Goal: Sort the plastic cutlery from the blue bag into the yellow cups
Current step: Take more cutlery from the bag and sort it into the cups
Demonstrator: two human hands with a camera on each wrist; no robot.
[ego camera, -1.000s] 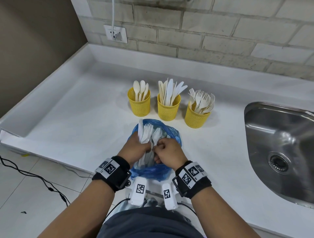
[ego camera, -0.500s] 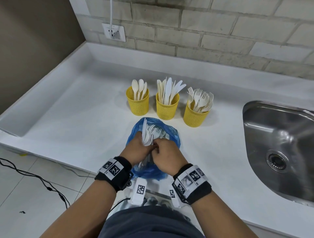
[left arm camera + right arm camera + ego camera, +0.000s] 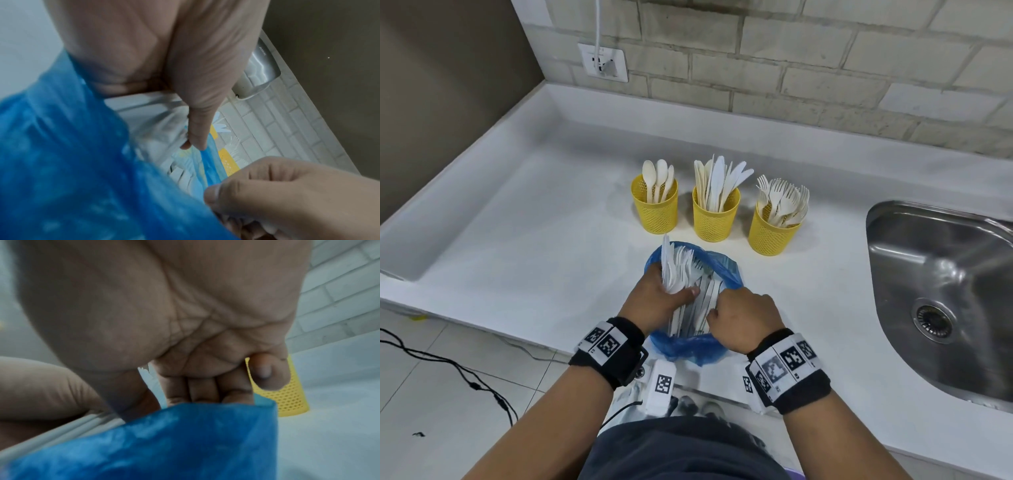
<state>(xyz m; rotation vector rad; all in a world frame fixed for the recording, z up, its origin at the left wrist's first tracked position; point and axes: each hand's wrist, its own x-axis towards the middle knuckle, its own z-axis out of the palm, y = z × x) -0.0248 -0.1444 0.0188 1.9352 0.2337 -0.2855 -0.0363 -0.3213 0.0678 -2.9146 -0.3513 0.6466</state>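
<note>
A kitchen; steel sink (image 3: 941, 274) set in white counter (image 3: 517, 240); brick wall (image 3: 791, 68).

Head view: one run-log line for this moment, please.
left hand: grips cutlery bundle | right hand: picking at cutlery in blue bag | yellow cups: spoons, knives, forks | stage: sorting under way

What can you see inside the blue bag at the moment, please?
Inside the blue bag lies white plastic cutlery, forks visible; the left hand grips it. Both hands cover the bag's bottom.
</note>
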